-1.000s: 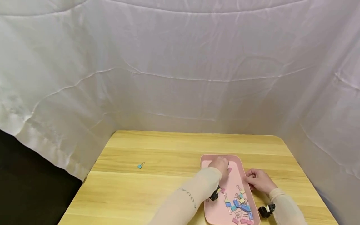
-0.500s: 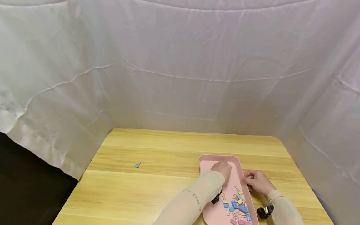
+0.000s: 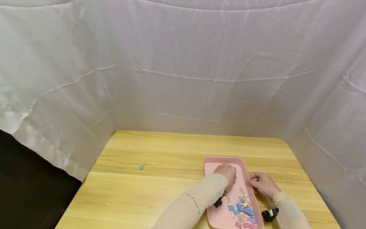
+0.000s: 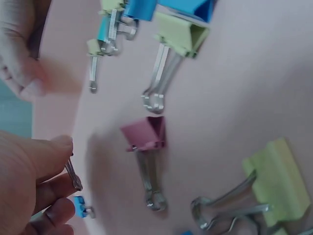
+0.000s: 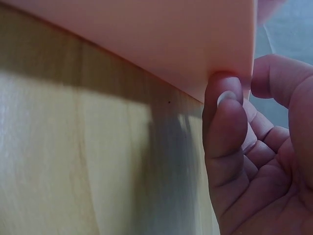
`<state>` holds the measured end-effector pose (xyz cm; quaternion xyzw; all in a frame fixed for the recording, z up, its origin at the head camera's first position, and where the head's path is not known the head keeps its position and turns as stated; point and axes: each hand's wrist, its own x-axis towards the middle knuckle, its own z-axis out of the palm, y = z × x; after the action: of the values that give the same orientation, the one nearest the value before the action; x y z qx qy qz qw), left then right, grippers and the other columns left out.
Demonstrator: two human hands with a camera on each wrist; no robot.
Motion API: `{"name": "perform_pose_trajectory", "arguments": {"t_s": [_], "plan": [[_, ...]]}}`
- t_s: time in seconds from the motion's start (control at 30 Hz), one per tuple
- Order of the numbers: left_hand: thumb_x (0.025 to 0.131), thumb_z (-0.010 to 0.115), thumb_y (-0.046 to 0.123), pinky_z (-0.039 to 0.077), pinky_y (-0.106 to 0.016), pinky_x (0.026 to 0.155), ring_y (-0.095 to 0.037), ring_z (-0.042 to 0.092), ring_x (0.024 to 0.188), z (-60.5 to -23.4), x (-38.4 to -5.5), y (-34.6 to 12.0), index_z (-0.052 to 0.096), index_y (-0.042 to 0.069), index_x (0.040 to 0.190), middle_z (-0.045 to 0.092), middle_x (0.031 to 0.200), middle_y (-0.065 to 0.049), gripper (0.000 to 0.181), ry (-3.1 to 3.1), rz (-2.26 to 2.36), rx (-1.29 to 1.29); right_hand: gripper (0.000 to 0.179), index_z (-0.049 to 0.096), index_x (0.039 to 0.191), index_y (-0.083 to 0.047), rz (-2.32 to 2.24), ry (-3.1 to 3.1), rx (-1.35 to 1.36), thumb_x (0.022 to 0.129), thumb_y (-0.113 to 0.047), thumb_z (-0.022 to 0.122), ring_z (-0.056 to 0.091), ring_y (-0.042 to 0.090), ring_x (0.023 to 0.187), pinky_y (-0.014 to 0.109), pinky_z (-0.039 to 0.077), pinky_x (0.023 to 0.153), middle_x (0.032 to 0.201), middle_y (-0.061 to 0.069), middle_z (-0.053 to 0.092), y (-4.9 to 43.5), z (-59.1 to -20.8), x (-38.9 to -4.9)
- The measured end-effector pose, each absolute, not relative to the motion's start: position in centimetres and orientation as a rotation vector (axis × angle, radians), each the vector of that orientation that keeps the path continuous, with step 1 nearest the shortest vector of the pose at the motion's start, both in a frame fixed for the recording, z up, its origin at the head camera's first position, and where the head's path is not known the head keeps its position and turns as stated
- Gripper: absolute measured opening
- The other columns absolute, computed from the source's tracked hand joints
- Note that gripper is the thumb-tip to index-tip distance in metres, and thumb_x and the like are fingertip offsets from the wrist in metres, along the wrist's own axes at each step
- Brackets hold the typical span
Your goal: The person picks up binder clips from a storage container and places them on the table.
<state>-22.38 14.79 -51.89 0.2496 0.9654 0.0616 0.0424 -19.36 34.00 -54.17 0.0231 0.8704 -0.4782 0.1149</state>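
Observation:
In the head view, a pink tray (image 3: 211,163) with several coloured binder clips lies on the table's right half. My left hand (image 3: 227,174) is inside its far part. Up close, the left hand (image 4: 36,181) pinches a binder clip (image 4: 73,176) between thumb and finger; only its metal handles show. Around it in the tray lie a pink clip (image 4: 144,134), a yellow clip (image 4: 279,183) and a small blue clip (image 4: 79,206). My right hand (image 3: 264,184) grips the tray's right side wall (image 5: 161,44), the thumb (image 5: 225,117) on the outer face and a finger over the rim.
A single teal binder clip (image 3: 141,167) lies on the wooden table (image 3: 128,197) to the left. Pale curtains (image 3: 183,95) enclose the table at the back and sides. A pile of clips (image 3: 243,210) sits in the tray's near end.
My left hand has shifted slightly within the tray, and the pink clip seen past its fingers is now hidden. The right hand stays at the tray's side. The head view has tilted a little.

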Motion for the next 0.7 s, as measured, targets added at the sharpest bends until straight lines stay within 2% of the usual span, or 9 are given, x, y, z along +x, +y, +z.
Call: {"name": "perform_pose_trajectory", "arguments": {"t_s": [0.13,0.33,0.4,0.57,0.7], "plan": [[0.094,0.059,0.041,0.045,-0.018,0.070,-0.002,0.053,0.072,-51.0,-22.2,14.0,0.064,0.029,0.081,0.055,0.072,0.016,0.018,2.954,0.296,0.773,0.019,0.059,0.098,0.006,-1.396,2.557,0.077,0.086,-0.008,0.065,0.056,0.017,0.056,0.028,0.048,0.049,0.071,0.007,0.061,34.1,-54.2,-19.4],[0.095,0.058,0.040,0.047,-0.020,0.082,-0.004,0.059,0.095,-49.4,-22.4,11.9,0.071,0.027,0.101,0.066,0.097,0.017,0.020,2.914,0.539,0.757,0.017,0.058,0.097,0.006,-1.374,2.569,0.080,0.087,-0.007,0.064,0.055,0.016,0.056,0.027,0.048,0.049,0.068,0.006,0.058,34.1,-54.0,-19.1],[0.094,0.059,0.038,0.047,-0.021,0.081,-0.005,0.059,0.096,-48.9,-22.7,10.8,0.072,0.026,0.098,0.066,0.098,0.015,0.018,2.919,0.591,0.746,0.017,0.059,0.096,0.006,-1.380,2.567,0.095,0.087,-0.007,0.065,0.054,0.016,0.057,0.027,0.048,0.049,0.068,0.006,0.056,34.1,-53.9,-19.0],[0.089,0.067,0.034,0.044,-0.022,0.083,-0.008,0.054,0.091,-48.3,-24.0,6.7,0.071,0.023,0.089,0.064,0.085,0.014,0.012,2.980,0.631,0.752,0.019,0.059,0.097,0.006,-1.393,2.563,0.084,0.088,-0.009,0.066,0.054,0.016,0.057,0.027,0.048,0.050,0.069,0.006,0.056,33.9,-54.0,-19.0],[0.088,0.068,0.030,0.045,-0.025,0.082,-0.011,0.055,0.090,-48.5,-24.8,2.4,0.070,0.020,0.086,0.063,0.082,0.012,0.011,3.028,0.669,0.755,0.021,0.059,0.099,0.007,-1.395,2.556,0.078,0.089,-0.010,0.066,0.055,0.017,0.058,0.028,0.049,0.050,0.070,0.007,0.057,34.0,-54.2,-19.1]]}}
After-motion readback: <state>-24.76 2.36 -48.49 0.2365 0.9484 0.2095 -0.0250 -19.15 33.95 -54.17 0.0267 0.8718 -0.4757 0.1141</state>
